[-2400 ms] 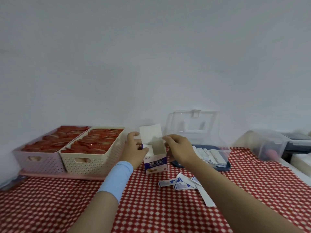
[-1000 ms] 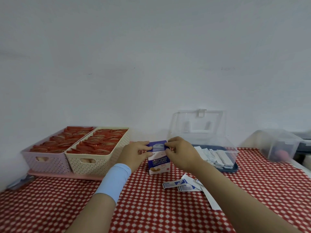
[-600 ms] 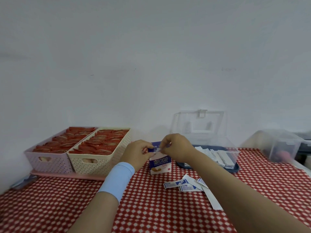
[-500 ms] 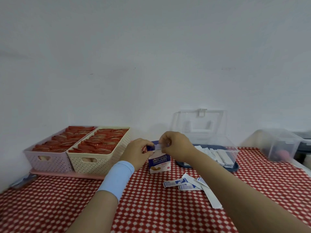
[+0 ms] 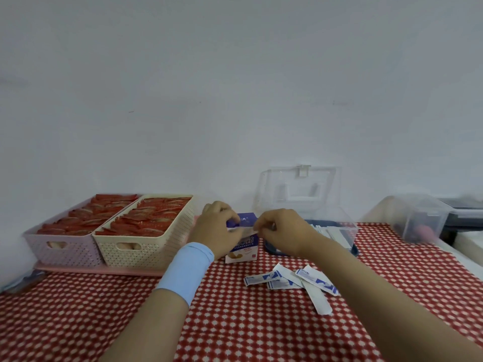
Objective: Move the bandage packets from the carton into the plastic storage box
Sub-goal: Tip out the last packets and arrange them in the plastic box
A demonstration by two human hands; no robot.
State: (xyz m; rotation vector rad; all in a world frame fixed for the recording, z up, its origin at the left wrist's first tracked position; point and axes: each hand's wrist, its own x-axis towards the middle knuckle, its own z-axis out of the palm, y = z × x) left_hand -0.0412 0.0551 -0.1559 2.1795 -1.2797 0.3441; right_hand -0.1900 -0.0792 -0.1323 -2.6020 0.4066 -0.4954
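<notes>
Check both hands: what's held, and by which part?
Both hold the carton at its top: the left hand grips the upper left corner, and the right hand pinches the lid flap's right end.

Before you, the carton (image 5: 241,248) stands between two baskets (image 5: 146,246) on its left and the plastic storage box (image 5: 351,228) on its right. Loose bandage packets (image 5: 287,280) lie nearer you.

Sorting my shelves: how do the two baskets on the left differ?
The lilac basket sits farthest left; the cream basket stands beside it, nearer the carton. Colour differs: lilac basket pale purple, cream basket off-white. Both are perforated, hold red packets, on one pink tray.
</notes>
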